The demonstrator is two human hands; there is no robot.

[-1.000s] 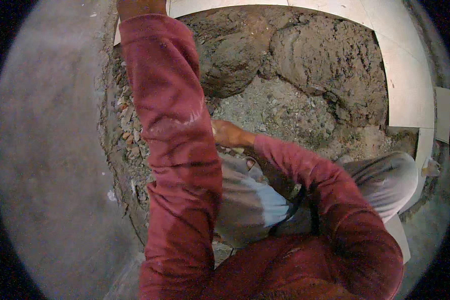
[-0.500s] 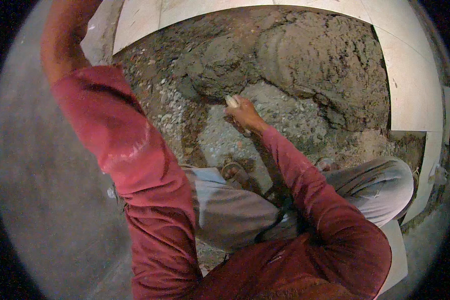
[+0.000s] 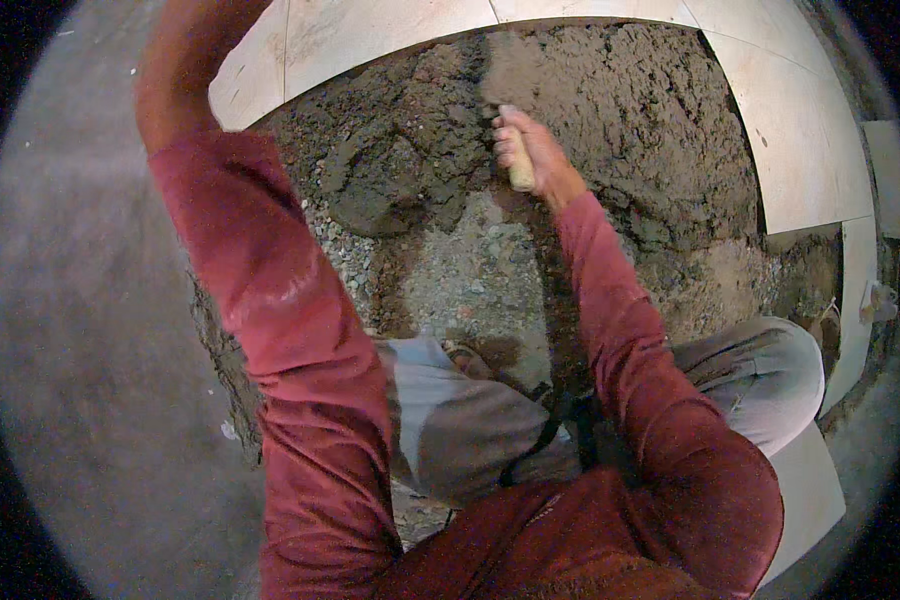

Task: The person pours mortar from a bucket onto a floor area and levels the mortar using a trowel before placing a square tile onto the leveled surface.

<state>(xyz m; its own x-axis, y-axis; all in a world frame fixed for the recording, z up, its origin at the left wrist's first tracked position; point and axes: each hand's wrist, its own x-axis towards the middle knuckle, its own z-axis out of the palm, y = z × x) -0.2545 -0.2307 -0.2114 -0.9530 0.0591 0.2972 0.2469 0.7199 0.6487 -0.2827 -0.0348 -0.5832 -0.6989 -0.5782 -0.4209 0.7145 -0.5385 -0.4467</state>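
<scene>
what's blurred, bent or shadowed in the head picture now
Head view: the far end of the pale-handled tool in the right hand looks smeared; head view: the pale tiles bow near the rim, corners black; head view: a dark shadow runs left of the right sleeve.

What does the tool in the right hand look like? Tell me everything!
The tool has a pale yellowish, rounded handle, perhaps wood. The right hand wraps around it, and the handle's butt sticks out on the near side. The far end points away, over the grey-brown mud, but it's too blurred to tell its shape or whether it touches.
</scene>
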